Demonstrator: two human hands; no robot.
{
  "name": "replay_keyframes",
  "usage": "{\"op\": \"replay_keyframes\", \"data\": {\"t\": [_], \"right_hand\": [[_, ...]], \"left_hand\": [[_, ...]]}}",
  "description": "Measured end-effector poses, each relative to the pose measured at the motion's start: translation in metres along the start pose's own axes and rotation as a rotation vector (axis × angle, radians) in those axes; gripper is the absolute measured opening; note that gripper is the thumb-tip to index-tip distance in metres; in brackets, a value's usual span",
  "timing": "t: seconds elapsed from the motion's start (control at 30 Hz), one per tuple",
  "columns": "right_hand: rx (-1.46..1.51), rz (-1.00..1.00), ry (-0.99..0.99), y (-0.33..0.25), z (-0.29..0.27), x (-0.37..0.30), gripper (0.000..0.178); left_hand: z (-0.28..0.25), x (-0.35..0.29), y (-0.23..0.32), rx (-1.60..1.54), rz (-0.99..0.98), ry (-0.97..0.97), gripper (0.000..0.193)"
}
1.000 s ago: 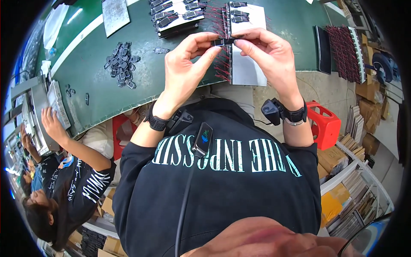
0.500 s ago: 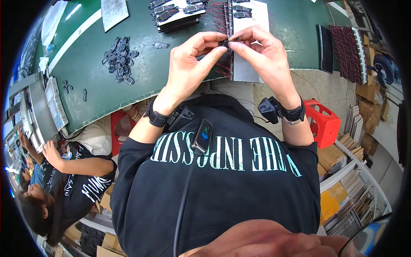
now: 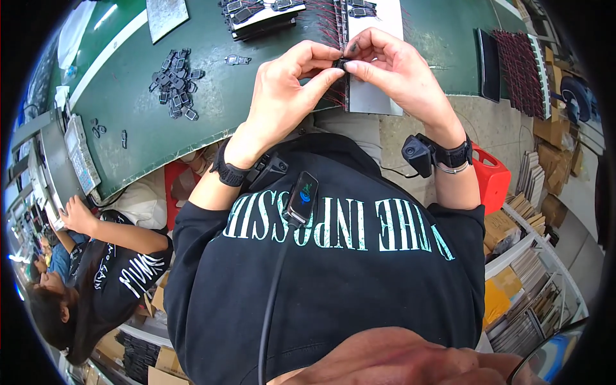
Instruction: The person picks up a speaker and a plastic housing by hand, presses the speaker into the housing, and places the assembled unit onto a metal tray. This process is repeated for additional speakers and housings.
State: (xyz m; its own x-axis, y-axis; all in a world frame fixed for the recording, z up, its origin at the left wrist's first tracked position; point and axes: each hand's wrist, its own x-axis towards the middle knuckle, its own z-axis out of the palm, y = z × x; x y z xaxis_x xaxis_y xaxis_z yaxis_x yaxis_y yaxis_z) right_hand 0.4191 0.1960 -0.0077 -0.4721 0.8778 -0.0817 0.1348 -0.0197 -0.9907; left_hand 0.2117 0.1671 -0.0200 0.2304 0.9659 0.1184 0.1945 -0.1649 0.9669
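Between the fingertips of both hands sits a small black plastic part (image 3: 341, 63), mostly covered by the fingers. My left hand (image 3: 289, 90) pinches it from the left. From the right, my right hand (image 3: 398, 74) holds it between thumb and fingers, with a dark smudge on one finger. Beneath the hands runs a dark strip (image 3: 346, 101) with thin red wires (image 3: 328, 25) sticking out, along the edge of a pale board (image 3: 378, 99). Several small black parts with wires (image 3: 361, 11) lie on the board's far end.
A heap of small black parts (image 3: 174, 83) lies on the green table (image 3: 212, 102), with a single part (image 3: 237, 59) nearby. Farther back stands a loaded stack (image 3: 263, 29). At right is a red-wired rack (image 3: 518, 74); a red stool (image 3: 491, 179) is below. A co-worker (image 3: 122, 250) works at left.
My right hand has shifted slightly, its wrist and forearm swinging outward to the right. Both hands still pinch the small part. The co-worker's arm has moved a little.
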Motion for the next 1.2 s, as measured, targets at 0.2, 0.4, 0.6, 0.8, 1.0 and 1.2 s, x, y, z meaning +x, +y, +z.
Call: {"op": "replay_keyframes", "data": {"t": [0.2, 0.4, 0.6, 0.8, 1.0, 1.2], "right_hand": [[-0.316, -0.069, 0.062, -0.021, 0.005, -0.011, 0.016], [-0.457, -0.136, 0.095, -0.029, 0.004, -0.019, 0.015], [-0.715, -0.177, 0.167, -0.022, -0.034, 0.004, 0.013], [-0.953, -0.464, 0.251, -0.001, -0.047, 0.015, 0.013], [-1.02, -0.483, 0.247, -0.003, -0.048, 0.011, 0.012], [-0.993, -0.432, 0.294, 0.001, -0.047, 0.016, 0.021]], "left_hand": [[0.005, -0.002, -0.001, -0.195, -0.112, -0.005, 0.021], [0.017, -0.005, 0.0, -0.361, -0.197, 0.007, 0.019], [0.025, 0.007, 0.006, 0.22, 0.232, 0.149, 0.016], [0.04, -0.006, 0.003, 0.454, 0.562, 0.109, 0.018], [0.048, -0.016, -0.003, 0.423, 0.648, 0.006, 0.021], [0.049, -0.017, -0.006, 0.402, 0.623, -0.019, 0.021]]}}
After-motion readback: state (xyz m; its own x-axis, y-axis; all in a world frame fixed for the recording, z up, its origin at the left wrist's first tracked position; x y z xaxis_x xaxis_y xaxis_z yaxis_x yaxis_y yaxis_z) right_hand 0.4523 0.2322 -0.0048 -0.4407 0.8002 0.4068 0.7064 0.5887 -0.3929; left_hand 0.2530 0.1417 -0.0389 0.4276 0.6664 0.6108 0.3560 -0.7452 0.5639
